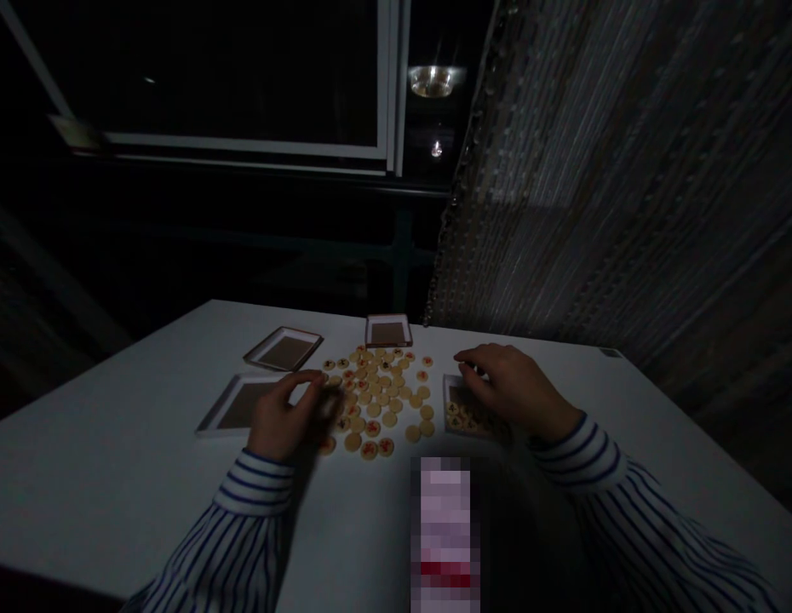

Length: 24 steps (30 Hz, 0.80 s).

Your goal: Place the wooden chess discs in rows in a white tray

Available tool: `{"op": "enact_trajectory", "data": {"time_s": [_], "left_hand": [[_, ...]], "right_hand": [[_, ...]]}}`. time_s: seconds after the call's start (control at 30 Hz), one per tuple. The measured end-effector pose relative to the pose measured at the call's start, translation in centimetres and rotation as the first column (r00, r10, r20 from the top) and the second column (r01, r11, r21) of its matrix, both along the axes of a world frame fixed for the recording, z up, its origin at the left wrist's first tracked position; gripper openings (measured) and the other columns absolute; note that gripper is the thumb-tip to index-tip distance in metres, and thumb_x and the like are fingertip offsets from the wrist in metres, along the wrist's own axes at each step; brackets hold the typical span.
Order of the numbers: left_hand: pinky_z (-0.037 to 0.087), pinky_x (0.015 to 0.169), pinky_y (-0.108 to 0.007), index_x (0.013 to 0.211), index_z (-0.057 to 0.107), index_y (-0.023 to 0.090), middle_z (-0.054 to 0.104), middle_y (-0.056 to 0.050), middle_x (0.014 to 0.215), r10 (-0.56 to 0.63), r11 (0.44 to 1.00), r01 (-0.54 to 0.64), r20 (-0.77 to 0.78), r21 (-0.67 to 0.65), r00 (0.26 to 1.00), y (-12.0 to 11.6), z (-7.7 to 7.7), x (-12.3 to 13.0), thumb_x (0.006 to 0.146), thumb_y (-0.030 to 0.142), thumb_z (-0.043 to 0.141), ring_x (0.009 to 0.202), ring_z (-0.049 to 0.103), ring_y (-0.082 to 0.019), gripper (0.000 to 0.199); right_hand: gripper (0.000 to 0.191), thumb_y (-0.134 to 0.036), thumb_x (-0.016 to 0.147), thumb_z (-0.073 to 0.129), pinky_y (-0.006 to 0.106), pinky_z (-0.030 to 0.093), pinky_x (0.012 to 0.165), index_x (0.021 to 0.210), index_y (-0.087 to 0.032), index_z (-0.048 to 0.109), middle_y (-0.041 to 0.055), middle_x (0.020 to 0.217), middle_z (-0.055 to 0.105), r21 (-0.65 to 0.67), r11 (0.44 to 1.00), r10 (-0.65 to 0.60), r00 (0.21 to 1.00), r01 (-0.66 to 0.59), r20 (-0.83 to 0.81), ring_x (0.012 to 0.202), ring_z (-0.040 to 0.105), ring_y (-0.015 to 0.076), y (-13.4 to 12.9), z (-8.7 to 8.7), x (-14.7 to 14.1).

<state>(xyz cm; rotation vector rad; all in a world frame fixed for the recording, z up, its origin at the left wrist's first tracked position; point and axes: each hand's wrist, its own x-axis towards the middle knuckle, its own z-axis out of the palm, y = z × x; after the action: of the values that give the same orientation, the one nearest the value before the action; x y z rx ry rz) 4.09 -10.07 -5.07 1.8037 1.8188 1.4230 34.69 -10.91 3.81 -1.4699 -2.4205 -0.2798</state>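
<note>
Round wooden xiangqi pieces (374,409) lie in a loose spread mid-table, most of them blank side up, some showing red or black characters. At the left edge of the spread, my left hand (278,417) has thumb and forefinger pinched together; whatever sits between the tips cannot be made out in the dim light. My right hand (517,387) hovers over a shallow white box (445,404), forefinger stretched out and a small gap to the thumb. Several black-marked pieces (456,421) rest inside that box, partly hidden beneath the hand.
Left of the spread is a shallow white tray (220,413), partly behind my left hand. Beyond it lie a brown-rimmed tray (284,349) and another tray (388,332) at the far side. A bead curtain (562,170) hangs behind the white table (146,409) at right.
</note>
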Motion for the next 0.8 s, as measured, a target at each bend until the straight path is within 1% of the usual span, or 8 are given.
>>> {"op": "enact_trajectory", "data": {"time_s": [0.1,0.17,0.3,0.4,0.5,0.6,0.7,0.8], "left_hand": [[0.048,0.077,-0.035,0.084,0.065,0.02,0.069,-0.005,0.086,0.024,0.999,-0.023,0.042,-0.039,0.999,0.0,-1.1,-0.4,0.074,0.045,0.051,0.085,0.063,-0.022,0.031],[0.048,0.078,-0.035,0.082,0.065,0.021,0.068,-0.005,0.087,0.029,0.999,-0.028,0.039,-0.037,0.999,-0.1,-1.7,-0.6,0.074,0.044,0.05,0.085,0.062,-0.022,0.029],[0.047,0.082,-0.036,0.082,0.064,0.02,0.067,-0.005,0.088,-0.03,1.0,0.03,-0.003,-0.008,1.0,-0.2,-2.5,-1.3,0.074,0.043,0.05,0.084,0.062,-0.021,0.028],[0.046,0.086,-0.038,0.084,0.064,0.019,0.066,-0.007,0.091,-0.063,0.998,0.064,-0.038,0.019,0.997,0.0,-3.2,-1.9,0.074,0.042,0.05,0.089,0.06,-0.021,0.029],[0.045,0.089,-0.04,0.088,0.064,0.018,0.064,-0.008,0.099,-0.109,0.994,0.112,-0.123,0.014,0.986,0.3,-4.0,-2.5,0.074,0.038,0.05,0.096,0.057,-0.022,0.028],[0.044,0.09,-0.042,0.094,0.064,0.018,0.061,-0.01,0.106,-0.147,0.988,0.155,-0.24,0.015,0.96,0.5,-4.8,-2.9,0.073,0.035,0.052,0.102,0.054,-0.023,0.029],[0.042,0.091,-0.046,0.097,0.063,0.018,0.058,-0.011,0.111,-0.149,0.985,0.17,-0.347,0.03,0.926,0.6,-5.4,-2.9,0.069,0.035,0.055,0.107,0.05,-0.026,0.033],[0.037,0.092,-0.053,0.099,0.063,0.02,0.054,-0.013,0.118,-0.138,0.988,0.156,-0.452,0.003,0.881,0.5,-5.8,-2.8,0.068,0.038,0.056,0.113,0.044,-0.031,0.036]], "right_hand": [[0.031,-0.026,0.085,0.038,0.03,0.036,0.082,0.105,-0.017,0.059,0.0066,0.098,0.064,-0.029,0.999,0.031,0.999,-0.03,0.035,0.09,0.055,0.0173,0.2,0.1,-1.9],[0.031,-0.026,0.086,0.037,0.03,0.035,0.081,0.106,-0.017,0.058,0.0067,0.098,0.063,-0.05,0.997,0.058,0.997,-0.056,0.045,0.091,0.055,0.0173,0.2,0.1,-3.3],[0.029,-0.026,0.087,0.036,0.029,0.033,0.079,0.104,-0.018,0.057,0.0066,0.097,0.062,-0.078,0.992,0.107,0.991,-0.101,0.077,0.09,0.053,0.017,0.6,0.0,-6.2],[0.027,-0.026,0.087,0.036,0.03,0.033,0.076,0.1,-0.019,0.058,0.0064,0.093,0.062,-0.107,0.981,0.173,0.979,-0.162,0.103,0.089,0.053,0.0178,1.2,-0.6,-8.5],[0.023,-0.026,0.086,0.038,0.031,0.032,0.076,0.094,-0.019,0.059,0.0057,0.09,0.061,-0.12,0.967,0.236,0.966,-0.223,0.106,0.088,0.052,0.0186,1.8,-1.9,-10.6],[0.022,-0.024,0.085,0.04,0.032,0.031,0.08,0.093,-0.018,0.059,0.0062,0.09,0.06,-0.085,0.951,0.305,0.95,-0.299,0.067,0.089,0.05,0.0183,2.3,-3.8,-12.3],[0.021,-0.024,0.085,0.04,0.032,0.031,0.078,0.092,-0.018,0.059,0.0056,0.089,0.06,-0.06,0.941,0.334,0.943,-0.333,0.001,0.088,0.049,0.0176,2.7,-5.9,-13.1],[0.021,-0.024,0.086,0.039,0.031,0.03,0.078,0.093,-0.018,0.058,0.0044,0.089,0.06,-0.043,0.936,0.345,0.935,-0.349,-0.085,0.087,0.049,0.0165,3.0,-7.7,-13.3]]}}
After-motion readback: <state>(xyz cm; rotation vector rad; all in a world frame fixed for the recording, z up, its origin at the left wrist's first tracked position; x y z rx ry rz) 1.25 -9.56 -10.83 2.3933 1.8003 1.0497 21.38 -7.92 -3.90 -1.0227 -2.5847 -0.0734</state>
